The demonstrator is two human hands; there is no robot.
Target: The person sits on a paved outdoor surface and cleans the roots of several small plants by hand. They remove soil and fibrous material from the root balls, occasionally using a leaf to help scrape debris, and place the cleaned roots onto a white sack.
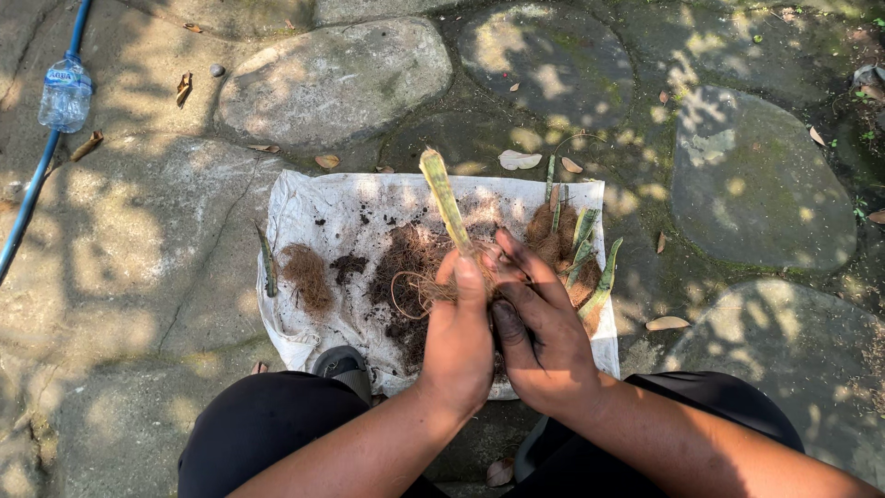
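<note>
My left hand (461, 337) grips the base of a small plant (443, 195) with a long yellow-green leaf pointing away from me and tangled brown roots (419, 290) hanging at its left. My right hand (537, 323), dirty with soil, touches the same root clump from the right, fingers spread over it. Both hands hover above a white plastic sheet (313, 207) spread on the stone ground. On the sheet lie dark soil (398, 277), a loose root clump (306, 274) at the left, and a pile of similar plants (576, 258) with green leaves at the right.
Large flat stones (336, 83) with mossy gaps pave the ground, strewn with dry leaves. A clear plastic water bottle (64, 92) lies at the top left beside a blue hose (37, 175). My knees in black trousers (263, 429) frame the sheet's near edge.
</note>
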